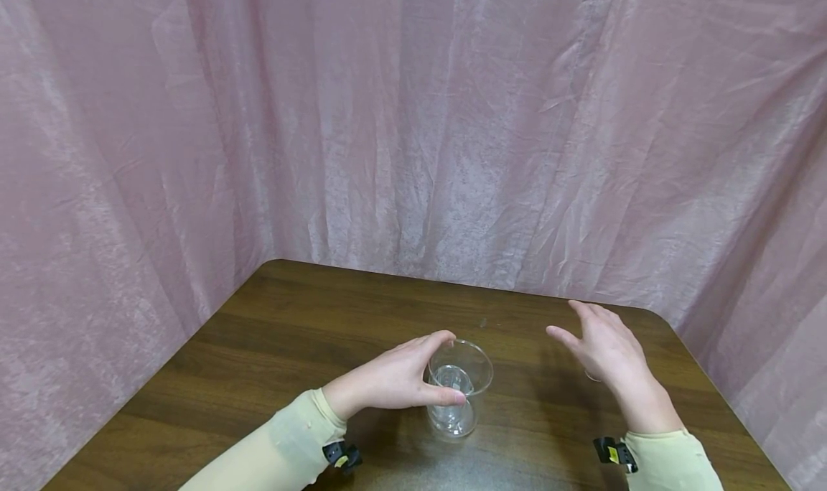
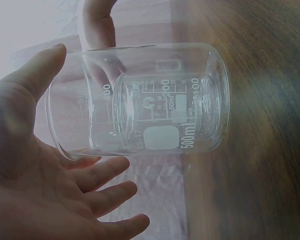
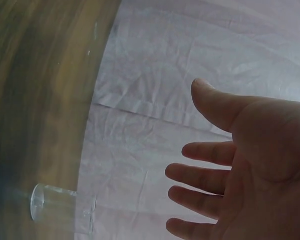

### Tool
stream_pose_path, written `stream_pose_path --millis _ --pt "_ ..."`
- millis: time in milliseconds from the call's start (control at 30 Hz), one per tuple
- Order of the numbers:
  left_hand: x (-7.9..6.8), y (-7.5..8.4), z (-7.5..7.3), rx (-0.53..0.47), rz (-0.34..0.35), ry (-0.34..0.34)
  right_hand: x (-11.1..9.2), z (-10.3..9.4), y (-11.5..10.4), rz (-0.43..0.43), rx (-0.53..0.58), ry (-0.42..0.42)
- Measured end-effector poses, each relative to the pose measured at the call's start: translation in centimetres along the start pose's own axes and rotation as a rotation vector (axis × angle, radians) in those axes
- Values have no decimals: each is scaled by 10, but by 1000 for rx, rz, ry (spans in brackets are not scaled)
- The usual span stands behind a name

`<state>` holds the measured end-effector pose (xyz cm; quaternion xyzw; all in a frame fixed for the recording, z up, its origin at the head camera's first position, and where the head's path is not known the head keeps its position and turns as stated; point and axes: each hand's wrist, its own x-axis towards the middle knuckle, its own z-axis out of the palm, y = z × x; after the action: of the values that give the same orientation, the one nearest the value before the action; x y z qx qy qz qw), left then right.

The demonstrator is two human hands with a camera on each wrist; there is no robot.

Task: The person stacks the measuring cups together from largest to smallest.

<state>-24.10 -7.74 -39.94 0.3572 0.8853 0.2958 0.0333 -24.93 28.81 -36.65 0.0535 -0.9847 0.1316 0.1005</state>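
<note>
A clear glass beaker marked 500 mL stands upright with a smaller 50 ml beaker nested inside it. My left hand holds the larger beaker near its rim, thumb on one side and index finger on the other. The remaining left fingers are spread apart from the glass. To the right, my right hand hovers over the table with thumb and fingers extended, holding nothing. Beyond it is another clear glass vessel, mostly hidden by the hand in the head view.
The brown wooden table has rounded far corners. Pink curtains hang behind it and along both sides. Each sleeve end carries a small black device, such as the left one.
</note>
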Motion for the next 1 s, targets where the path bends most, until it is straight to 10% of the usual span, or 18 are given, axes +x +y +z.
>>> stream_pose_path --millis 1000 --pt "1 -1 1 -7 6 2 1 -7 32 105 1 -61"
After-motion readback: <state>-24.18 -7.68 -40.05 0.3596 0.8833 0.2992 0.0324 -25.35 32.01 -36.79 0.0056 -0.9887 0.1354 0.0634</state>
